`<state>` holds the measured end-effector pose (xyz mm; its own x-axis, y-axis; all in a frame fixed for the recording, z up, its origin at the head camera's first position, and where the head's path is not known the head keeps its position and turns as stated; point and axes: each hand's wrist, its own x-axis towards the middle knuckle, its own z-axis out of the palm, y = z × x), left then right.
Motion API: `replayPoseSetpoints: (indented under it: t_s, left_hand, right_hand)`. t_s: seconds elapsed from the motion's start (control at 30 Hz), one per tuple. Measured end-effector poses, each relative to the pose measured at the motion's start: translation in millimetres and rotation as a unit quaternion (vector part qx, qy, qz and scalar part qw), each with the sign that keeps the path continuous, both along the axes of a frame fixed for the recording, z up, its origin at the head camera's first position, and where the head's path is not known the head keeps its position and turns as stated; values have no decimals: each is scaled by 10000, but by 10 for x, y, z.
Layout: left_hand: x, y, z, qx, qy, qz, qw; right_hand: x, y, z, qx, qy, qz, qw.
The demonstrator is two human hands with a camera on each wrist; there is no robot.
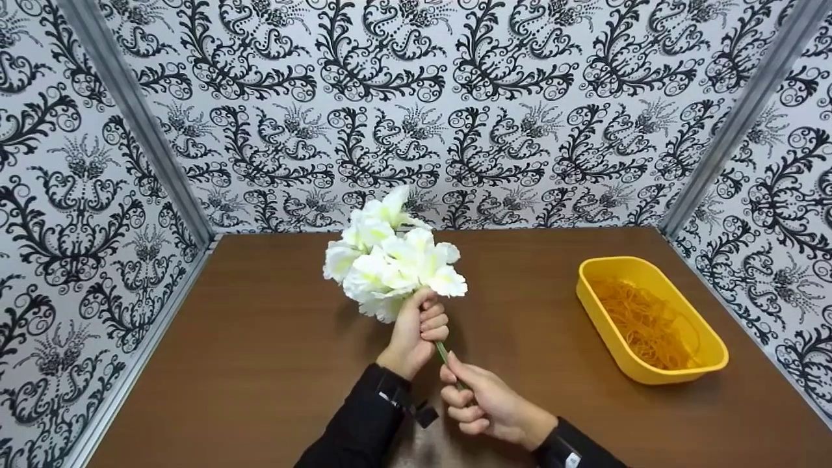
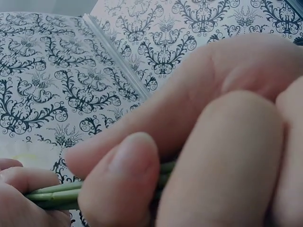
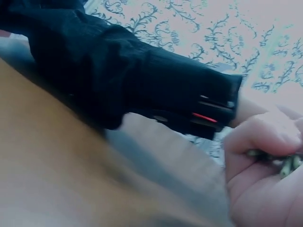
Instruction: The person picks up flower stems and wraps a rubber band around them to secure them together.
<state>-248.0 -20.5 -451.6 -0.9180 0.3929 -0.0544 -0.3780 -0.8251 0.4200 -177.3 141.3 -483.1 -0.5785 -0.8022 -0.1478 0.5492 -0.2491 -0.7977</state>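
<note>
A bunch of white flowers (image 1: 393, 253) with yellow-green centres is held over the middle of the table. Just beneath the blooms, my left hand (image 1: 416, 331) grips the green stems (image 1: 442, 351) with curled fingers. Lower down, my right hand (image 1: 487, 400) pinches the same stems between thumb and fingers. The left wrist view shows fingers close up around the stems (image 2: 54, 195), with another hand at its left edge. In the right wrist view, cut stem ends (image 3: 286, 168) poke out of a curled hand, and a dark sleeve (image 3: 156, 80) crosses the frame.
On the right of the brown table (image 1: 260, 325) stands a yellow tub (image 1: 588, 305) holding a tangle of thin orange bands (image 1: 640, 318). Walls with a black-and-white scroll pattern (image 1: 416, 143) enclose the table at the back and both sides.
</note>
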Motion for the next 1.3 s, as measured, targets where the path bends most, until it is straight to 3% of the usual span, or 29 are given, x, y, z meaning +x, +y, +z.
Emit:
replayPoseSetpoints:
  t_s: [0.07,0.1,0.13,0.17,0.2,0.23,0.27,0.33,0.37,0.43,0.47,0.5,0.53,0.57,0.7,0.9,1.0,1.13,1.3]
  left_hand:
    - [-1,-11,15,114,70,52,9999]
    - [5,-20,26,169,105,99,9998]
    - [14,-31,43,224,142,162,9995]
    - [23,-47,64,251,166,239,9993]
    - [35,-65,90,268,183,323,9990]
    - [46,-83,117,284,190,402,9986]
    - [60,-102,151,286,210,482,9982]
    - [85,-138,225,288,215,597,9976]
    - [96,-154,261,284,230,631,9973]
    - [115,-181,326,313,312,675,9967]
    - [124,-194,353,334,364,697,9963]
    - [129,-208,374,364,399,723,9959]
    - [134,-223,393,402,430,751,9954]
    - [135,-238,407,425,458,799,9948]
    - [123,-294,430,599,458,1056,9915]
    - [96,-333,430,737,427,1306,9878]
    - [84,-327,432,740,445,1326,9874]
    - [81,-325,428,778,450,1308,9873]
    - [84,-330,431,838,429,1261,9875]
  right_hand:
    - [-26,48,60,449,415,36,9981]
    - [-36,79,103,796,840,52,9933]
    - [-43,118,155,1190,1430,57,9825]
    - [-58,163,218,1613,2111,52,9641]
    - [-74,216,287,2072,2807,-34,9372]
    - [-91,278,361,2487,3514,-181,9024]
    - [-108,349,444,2891,4209,-405,8588]
    - [-147,521,609,3600,5355,-1074,7564]
    - [-168,618,686,3928,5697,-1444,7073]
    - [-200,825,824,4522,6016,-2124,6233]
    - [-221,935,883,4824,6067,-2389,5849]
    - [-245,1047,930,5090,6020,-2604,5574]
    - [-274,1160,965,5302,5948,-2765,5372]
    - [-309,1273,993,5479,5832,-2852,5276]
    - [-470,1703,967,6068,5274,-2809,5242]
    - [-658,2137,706,6530,4977,-1864,5396]
    - [-718,2227,601,6574,4856,-1596,5537]
    - [-779,2276,521,6510,4669,-1494,5795]
    - [-783,2366,527,6490,4639,-1525,5834]
